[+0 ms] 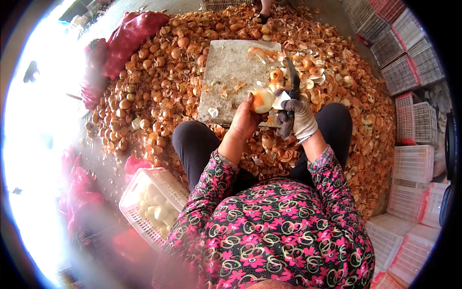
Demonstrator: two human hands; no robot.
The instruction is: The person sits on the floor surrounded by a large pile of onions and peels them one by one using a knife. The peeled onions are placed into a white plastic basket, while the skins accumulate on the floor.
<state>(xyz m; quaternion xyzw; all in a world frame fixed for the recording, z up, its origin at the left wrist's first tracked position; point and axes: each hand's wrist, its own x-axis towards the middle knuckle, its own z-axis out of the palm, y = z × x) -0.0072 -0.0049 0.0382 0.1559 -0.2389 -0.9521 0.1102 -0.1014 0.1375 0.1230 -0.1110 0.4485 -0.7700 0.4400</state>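
My bare left hand [246,117] grips a partly peeled onion [263,101] near the front edge of a worn board [231,72]. Pale flesh shows on the onion's right side, and orange skin stays on its left. My right hand [299,115], in a grey-and-white work glove, holds a dark-bladed knife [293,74] whose blade points away from me. A white piece of onion layer [281,100] sits between the onion and the gloved fingers. The knife's handle is mostly hidden in the glove. Beyond my hands, an onion with orange skin [276,74] lies on the board among peel scraps.
Unpeeled onions [144,65] and loose skins [361,144] cover the floor around the board. A white plastic crate [155,206] of peeled onions stands at my left. Red mesh sacks [133,36] lie at far left. Stacked crates [413,162] line the right. Another person's foot [263,17] shows at the top.
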